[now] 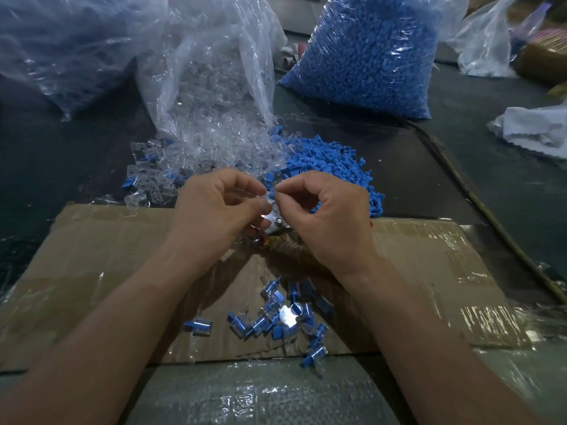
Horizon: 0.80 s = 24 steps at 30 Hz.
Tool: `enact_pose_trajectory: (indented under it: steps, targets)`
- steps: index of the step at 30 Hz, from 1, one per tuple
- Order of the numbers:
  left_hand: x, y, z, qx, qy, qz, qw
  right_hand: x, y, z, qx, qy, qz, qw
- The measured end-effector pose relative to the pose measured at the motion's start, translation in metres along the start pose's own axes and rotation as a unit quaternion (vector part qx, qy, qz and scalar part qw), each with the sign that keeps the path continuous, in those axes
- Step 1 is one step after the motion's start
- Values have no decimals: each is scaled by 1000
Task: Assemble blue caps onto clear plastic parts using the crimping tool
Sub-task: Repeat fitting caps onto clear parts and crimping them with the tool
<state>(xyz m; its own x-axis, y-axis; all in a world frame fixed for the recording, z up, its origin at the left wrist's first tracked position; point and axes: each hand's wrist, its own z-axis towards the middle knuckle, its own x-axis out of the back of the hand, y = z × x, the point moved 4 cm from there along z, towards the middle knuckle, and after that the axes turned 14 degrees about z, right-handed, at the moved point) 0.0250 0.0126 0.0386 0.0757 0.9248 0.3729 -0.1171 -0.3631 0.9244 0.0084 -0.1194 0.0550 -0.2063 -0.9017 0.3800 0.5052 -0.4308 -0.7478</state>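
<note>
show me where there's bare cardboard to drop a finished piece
Bare cardboard lies left of the left hand and right of the right hand. Crowded: the finished pieces between the forearms, and the clear parts and blue caps beyond both hands.

Both bare forearms reach in from the lower corners and converge at the middle, wrists about straight. The left hand [214, 210] is curled, thumb and forefinger pinching a small clear plastic piece [269, 197]; the right hand [331, 216], back upward and fingers curled, pinches the same piece from the other side, so the two hands' fingertips nearly touch
</note>
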Motion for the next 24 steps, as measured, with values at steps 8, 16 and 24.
enact_pose_trajectory:
  steps: [8,16,24]
  targets:
    - [0,1,-1,-19,-22,-12,1000,-1,1,2,-27,-40,33,998]
    - [3,3,-1,-5,-36,-70,997,-2,7,3,-138,-95,166,972]
    - [2,0,1,37,-49,-141,988,-3,5,1,-99,-105,219,965]
